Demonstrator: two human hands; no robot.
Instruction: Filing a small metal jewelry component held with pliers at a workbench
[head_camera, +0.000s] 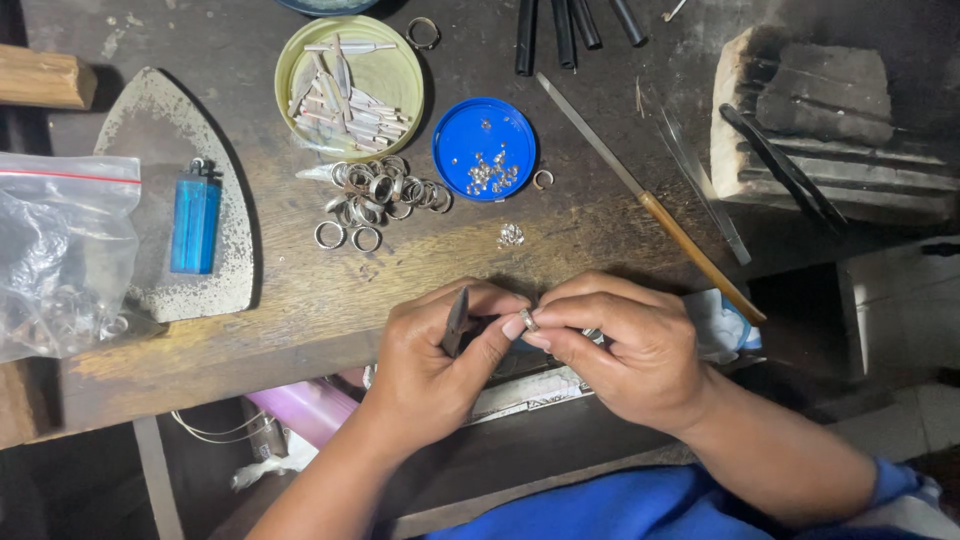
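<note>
Both hands' fingers pinch one small ring (528, 320); loose rings (385, 195) and blue lid (483, 148) lie beyond.

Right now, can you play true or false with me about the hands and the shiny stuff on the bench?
1. The two hands meet at the front edge of the workbench, pinching a small silver ring. True.
2. The left hand holds a dark pointed tool. True.
3. The blue lid is filled with long metal strips. False: it holds tiny shiny bits; the strips lie in the green lid.
4. The blue lighter lies on a flat metal plate shaped like an iron's base. True.
5. The heap of silver rings sits inside the clear plastic bag. False: the heap lies loose on the wood between the two lids.
6. The right hand is empty, resting flat. False: its fingers grip the ring.
</note>
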